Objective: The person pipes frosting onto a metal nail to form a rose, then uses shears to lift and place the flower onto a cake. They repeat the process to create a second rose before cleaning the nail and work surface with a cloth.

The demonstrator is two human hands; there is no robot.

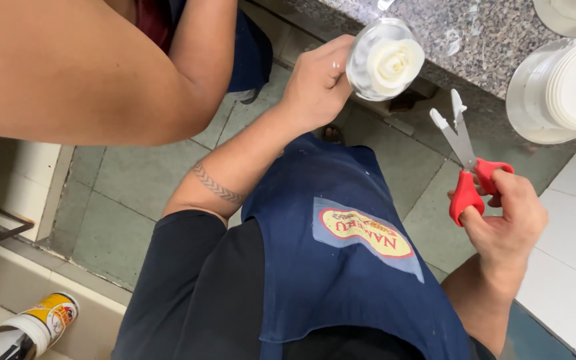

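**Steady the piped flower, keep the blades clean**

The left hand (318,83) has its grip wrapped round a small stand carrying a white cream flower (387,61), held tilted at the edge of the granite surface (475,40). The right hand (505,217) holds red-handled scissors (465,163), blades slightly parted and smeared white, just below the flower. Best slide them flat under the base, judging from here.

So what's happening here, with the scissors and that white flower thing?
A person in a blue apron holds a small clear round cup with a white rose-shaped piece inside in the left hand. The right hand holds red-handled scissors, blades open and pointing up, apart from the cup. Stacked white lids sit on the grey speckled counter.
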